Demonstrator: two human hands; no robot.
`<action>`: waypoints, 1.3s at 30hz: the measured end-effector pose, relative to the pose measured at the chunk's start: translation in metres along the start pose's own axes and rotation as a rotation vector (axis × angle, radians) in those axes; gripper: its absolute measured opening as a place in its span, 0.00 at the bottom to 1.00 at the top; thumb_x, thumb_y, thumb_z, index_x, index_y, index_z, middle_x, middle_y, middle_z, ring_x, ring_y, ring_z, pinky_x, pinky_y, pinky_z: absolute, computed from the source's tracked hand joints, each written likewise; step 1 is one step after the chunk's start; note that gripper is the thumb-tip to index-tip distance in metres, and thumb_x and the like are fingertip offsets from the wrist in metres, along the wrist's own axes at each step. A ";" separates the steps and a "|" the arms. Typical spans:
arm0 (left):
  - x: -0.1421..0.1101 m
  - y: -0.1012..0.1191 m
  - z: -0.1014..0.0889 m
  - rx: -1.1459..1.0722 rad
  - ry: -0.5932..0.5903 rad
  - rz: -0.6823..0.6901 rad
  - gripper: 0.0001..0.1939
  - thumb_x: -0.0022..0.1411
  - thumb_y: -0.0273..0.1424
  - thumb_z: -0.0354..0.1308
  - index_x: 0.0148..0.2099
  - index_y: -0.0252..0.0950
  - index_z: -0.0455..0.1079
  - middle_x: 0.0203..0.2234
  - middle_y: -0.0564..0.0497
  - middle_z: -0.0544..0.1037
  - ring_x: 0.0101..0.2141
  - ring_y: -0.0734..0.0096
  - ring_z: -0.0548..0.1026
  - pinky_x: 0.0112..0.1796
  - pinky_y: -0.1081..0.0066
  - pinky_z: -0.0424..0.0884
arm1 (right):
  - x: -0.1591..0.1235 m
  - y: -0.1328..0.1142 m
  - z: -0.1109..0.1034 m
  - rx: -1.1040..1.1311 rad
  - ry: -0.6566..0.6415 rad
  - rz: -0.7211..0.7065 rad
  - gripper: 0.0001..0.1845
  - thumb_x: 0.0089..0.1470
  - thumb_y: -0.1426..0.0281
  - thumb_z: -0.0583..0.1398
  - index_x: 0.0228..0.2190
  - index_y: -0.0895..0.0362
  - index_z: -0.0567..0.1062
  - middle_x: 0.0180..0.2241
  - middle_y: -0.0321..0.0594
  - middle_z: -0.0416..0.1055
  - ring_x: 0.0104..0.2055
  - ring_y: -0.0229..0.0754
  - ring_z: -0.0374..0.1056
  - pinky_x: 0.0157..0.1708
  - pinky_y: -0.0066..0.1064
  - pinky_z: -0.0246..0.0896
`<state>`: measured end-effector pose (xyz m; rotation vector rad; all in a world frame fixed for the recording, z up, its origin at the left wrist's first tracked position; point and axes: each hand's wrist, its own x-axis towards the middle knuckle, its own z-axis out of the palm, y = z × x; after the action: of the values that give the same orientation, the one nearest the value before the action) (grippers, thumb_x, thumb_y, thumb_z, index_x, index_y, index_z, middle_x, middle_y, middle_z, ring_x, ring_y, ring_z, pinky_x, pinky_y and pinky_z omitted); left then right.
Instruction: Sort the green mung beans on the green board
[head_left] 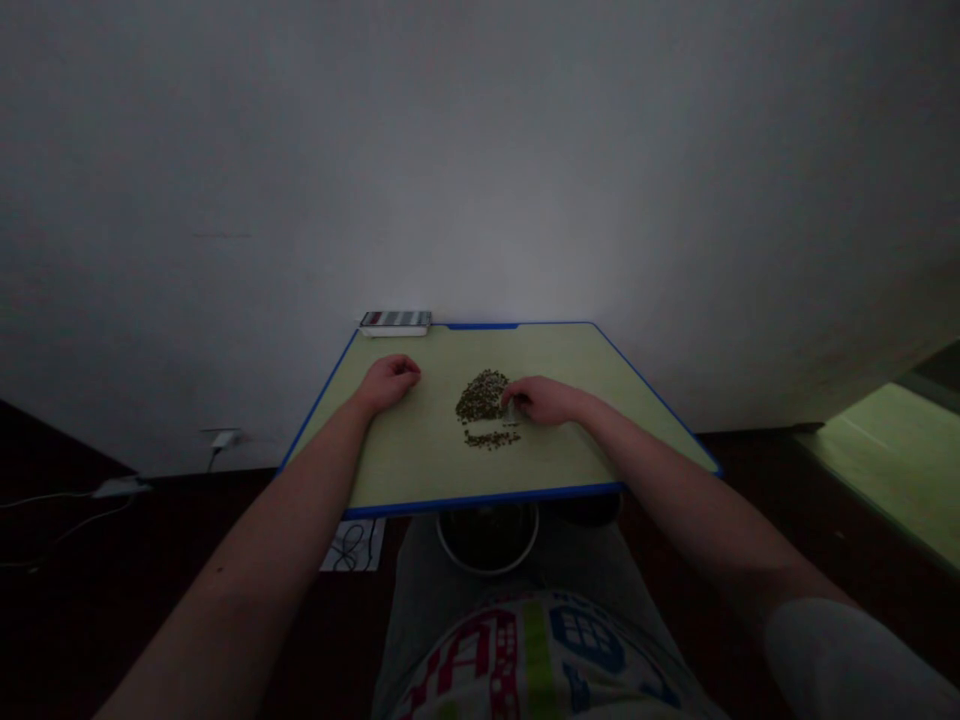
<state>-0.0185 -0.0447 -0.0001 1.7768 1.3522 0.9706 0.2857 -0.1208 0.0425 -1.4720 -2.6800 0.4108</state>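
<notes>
A heap of small brown seed-like pieces (480, 398) lies in the middle of a pale board (420, 455) with a blue edge. Just nearer to me runs a narrow row of the same pieces (491, 440), with a thin gap between. My right hand (546, 400) touches the heap's right side, thumb and fingers pinched downward; what lies between the fingertips is too small and dim to make out. On the board to the left of the heap rests my left hand (390, 382), its fingers curled in with nothing visible in them.
A flat box (396, 323) stands at the board's far left corner, near the wall (510, 180). Below the near edge, a round bowl (489, 572) sits at my lap. A charger (223, 440) and cables are low at left; a pale greenish surface (885, 460) is at right.
</notes>
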 end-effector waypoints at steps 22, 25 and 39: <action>-0.002 0.004 0.000 -0.001 0.010 -0.012 0.09 0.43 0.34 0.57 0.29 0.35 0.69 0.18 0.56 0.68 0.20 0.76 0.63 0.24 0.73 0.60 | -0.051 -0.009 0.010 0.033 0.044 0.060 0.23 0.48 0.81 0.54 0.45 0.59 0.77 0.40 0.44 0.77 0.38 0.42 0.71 0.39 0.28 0.60; -0.002 0.004 0.000 -0.010 -0.003 -0.024 0.09 0.43 0.34 0.57 0.29 0.35 0.68 0.17 0.56 0.68 0.20 0.76 0.63 0.24 0.73 0.59 | -0.055 -0.008 0.012 0.037 0.057 0.068 0.22 0.49 0.81 0.54 0.44 0.58 0.77 0.41 0.44 0.77 0.39 0.42 0.71 0.40 0.28 0.60; -0.002 0.003 -0.001 0.006 -0.008 -0.003 0.10 0.43 0.36 0.57 0.29 0.36 0.68 0.16 0.56 0.67 0.21 0.74 0.64 0.25 0.73 0.60 | -0.042 -0.009 0.011 0.055 0.069 0.035 0.22 0.48 0.82 0.54 0.44 0.59 0.77 0.39 0.44 0.77 0.38 0.41 0.70 0.39 0.27 0.59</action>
<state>-0.0180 -0.0475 0.0029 1.7809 1.3544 0.9579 0.2993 -0.1622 0.0379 -1.4911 -2.5728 0.4241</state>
